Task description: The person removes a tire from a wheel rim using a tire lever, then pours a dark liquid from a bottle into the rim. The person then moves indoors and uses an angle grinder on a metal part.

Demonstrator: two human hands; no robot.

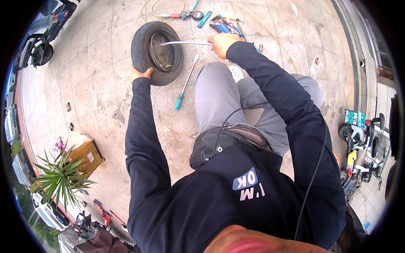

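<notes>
A small black tyre (pixel 139 46) stands tilted at the upper left, with a dark wheel rim inside it. My left hand (pixel 142 72) grips the tyre's near edge, thumb on the front. My right hand (pixel 224 44) is closed around a metal tyre lever (pixel 190 42), its handle hidden in the fist. The lever's curved tip reaches into the opening of the tyre, by the rim. On the floor between the tyre and my knee lies a second lever (pixel 188 78) with a teal handle.
Beyond the tyre lie an air hose with a gauge (pixel 197 15), a teal cutter (pixel 204 19) and several hand tools (pixel 228 25). A potted plant (pixel 61 179) stands at the lower left, a parked scooter (pixel 40 46) at the upper left. Assorted gear (pixel 358 147) is at the right.
</notes>
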